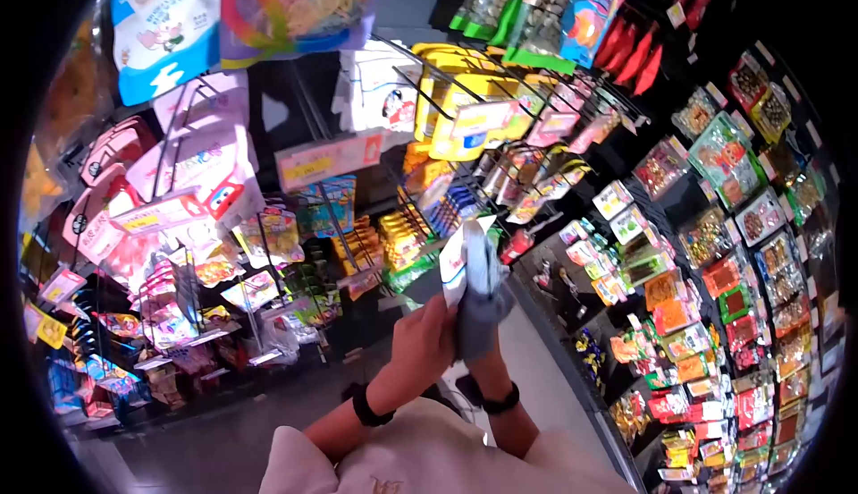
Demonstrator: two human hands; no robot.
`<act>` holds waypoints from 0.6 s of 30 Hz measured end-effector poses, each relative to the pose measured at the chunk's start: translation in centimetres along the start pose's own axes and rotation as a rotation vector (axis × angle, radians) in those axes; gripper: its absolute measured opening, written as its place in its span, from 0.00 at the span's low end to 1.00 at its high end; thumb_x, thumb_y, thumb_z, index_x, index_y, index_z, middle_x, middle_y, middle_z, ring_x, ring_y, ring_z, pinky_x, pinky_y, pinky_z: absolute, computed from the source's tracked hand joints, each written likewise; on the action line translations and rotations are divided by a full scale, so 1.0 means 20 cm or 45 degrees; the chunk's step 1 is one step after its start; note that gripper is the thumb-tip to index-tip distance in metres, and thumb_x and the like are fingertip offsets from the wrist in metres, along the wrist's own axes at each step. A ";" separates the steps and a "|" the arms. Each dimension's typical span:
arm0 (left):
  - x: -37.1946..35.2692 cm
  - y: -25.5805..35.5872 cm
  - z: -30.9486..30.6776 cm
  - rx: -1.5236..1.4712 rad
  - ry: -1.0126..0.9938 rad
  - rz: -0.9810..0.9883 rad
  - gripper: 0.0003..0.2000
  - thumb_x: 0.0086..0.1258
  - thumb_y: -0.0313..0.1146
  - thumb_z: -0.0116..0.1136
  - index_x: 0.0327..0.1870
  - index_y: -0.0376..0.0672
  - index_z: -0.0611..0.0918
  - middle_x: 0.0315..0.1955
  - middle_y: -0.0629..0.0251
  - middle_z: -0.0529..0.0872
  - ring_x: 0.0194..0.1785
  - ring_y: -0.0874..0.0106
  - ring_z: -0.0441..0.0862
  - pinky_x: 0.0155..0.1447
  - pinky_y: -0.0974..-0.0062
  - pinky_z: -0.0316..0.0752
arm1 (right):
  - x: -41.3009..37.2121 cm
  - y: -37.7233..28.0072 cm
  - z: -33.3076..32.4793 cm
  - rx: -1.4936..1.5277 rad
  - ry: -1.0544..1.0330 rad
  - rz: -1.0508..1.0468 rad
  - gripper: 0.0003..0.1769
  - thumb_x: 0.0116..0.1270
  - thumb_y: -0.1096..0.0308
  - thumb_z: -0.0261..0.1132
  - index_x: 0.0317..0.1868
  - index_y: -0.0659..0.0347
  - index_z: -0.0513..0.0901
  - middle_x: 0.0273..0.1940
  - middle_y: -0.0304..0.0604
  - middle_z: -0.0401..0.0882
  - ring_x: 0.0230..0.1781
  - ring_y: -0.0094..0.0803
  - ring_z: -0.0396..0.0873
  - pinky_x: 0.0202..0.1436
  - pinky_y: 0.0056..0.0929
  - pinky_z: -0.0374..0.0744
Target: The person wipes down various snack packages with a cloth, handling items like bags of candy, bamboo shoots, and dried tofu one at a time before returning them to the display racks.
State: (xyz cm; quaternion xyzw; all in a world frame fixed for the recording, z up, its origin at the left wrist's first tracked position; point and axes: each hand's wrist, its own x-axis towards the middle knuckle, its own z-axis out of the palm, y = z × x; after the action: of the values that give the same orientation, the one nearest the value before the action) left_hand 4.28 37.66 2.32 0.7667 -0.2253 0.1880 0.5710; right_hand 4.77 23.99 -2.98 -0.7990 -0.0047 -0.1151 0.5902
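In front of my chest I hold a grey-and-white package, upright and seen nearly edge-on. Its lower part is dark and its top catches the light; any print on it is too blurred to read. My left hand is closed on its left side, fingers pressed against it. On the other side, my right hand comes up close against the package's lower end; its fingers are mostly hidden behind it. A black band circles my left wrist and another dark band my right.
Snack bags hang on hooks to my left, among them a blue-and-white bag and yellow bags farther along. Price tags stick out on the hook ends. A second rack of packets lines the right. Pale floor runs between.
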 end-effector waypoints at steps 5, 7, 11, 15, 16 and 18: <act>0.11 0.01 -0.07 -0.087 0.263 0.090 0.05 0.70 0.26 0.52 0.32 0.37 0.73 0.20 0.50 0.75 0.25 0.47 0.77 0.25 0.59 0.69 | -0.04 -0.02 0.10 0.092 -0.136 -0.176 0.24 0.62 0.67 0.66 0.58 0.63 0.73 0.56 0.48 0.73 0.57 0.37 0.71 0.60 0.32 0.70; 0.13 0.04 -0.14 -0.099 0.353 0.066 0.06 0.70 0.27 0.51 0.31 0.37 0.73 0.20 0.50 0.75 0.24 0.47 0.76 0.25 0.59 0.68 | -0.09 -0.22 0.12 -0.047 -0.152 -0.353 0.26 0.61 0.66 0.68 0.59 0.63 0.73 0.55 0.47 0.73 0.56 0.36 0.71 0.61 0.31 0.69; 0.08 0.08 -0.16 -0.032 0.288 0.099 0.06 0.71 0.26 0.52 0.31 0.37 0.72 0.18 0.48 0.74 0.24 0.47 0.75 0.25 0.58 0.68 | 0.01 -0.08 0.02 -0.175 -0.040 -0.376 0.30 0.60 0.66 0.69 0.61 0.65 0.70 0.54 0.46 0.73 0.54 0.36 0.71 0.61 0.31 0.69; 0.06 0.08 -0.08 -0.169 0.255 0.042 0.06 0.71 0.26 0.52 0.32 0.38 0.72 0.19 0.47 0.74 0.25 0.45 0.75 0.26 0.57 0.68 | 0.08 -0.18 -0.06 -0.213 -0.057 -0.353 0.29 0.60 0.66 0.69 0.60 0.65 0.71 0.54 0.46 0.73 0.53 0.35 0.72 0.61 0.31 0.70; 0.07 0.07 -0.08 -0.203 0.274 0.010 0.06 0.71 0.27 0.52 0.32 0.39 0.73 0.20 0.47 0.75 0.26 0.45 0.75 0.26 0.56 0.68 | 0.05 -0.20 -0.04 -0.262 -0.078 -0.401 0.29 0.60 0.66 0.69 0.60 0.65 0.71 0.54 0.46 0.73 0.53 0.35 0.72 0.60 0.31 0.70; 0.13 0.05 -0.11 -0.244 0.365 0.075 0.07 0.73 0.29 0.51 0.32 0.38 0.73 0.20 0.47 0.75 0.25 0.45 0.75 0.26 0.57 0.67 | -0.04 -0.24 0.04 -0.481 -0.094 -0.627 0.28 0.60 0.66 0.69 0.59 0.65 0.71 0.53 0.46 0.73 0.53 0.35 0.72 0.60 0.30 0.70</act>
State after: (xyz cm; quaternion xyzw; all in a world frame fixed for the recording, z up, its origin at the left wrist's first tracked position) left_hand 5.80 39.26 5.05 0.6674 -0.1807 0.2896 0.6619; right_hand 3.43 26.36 1.15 -0.8729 -0.1982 -0.2244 0.3853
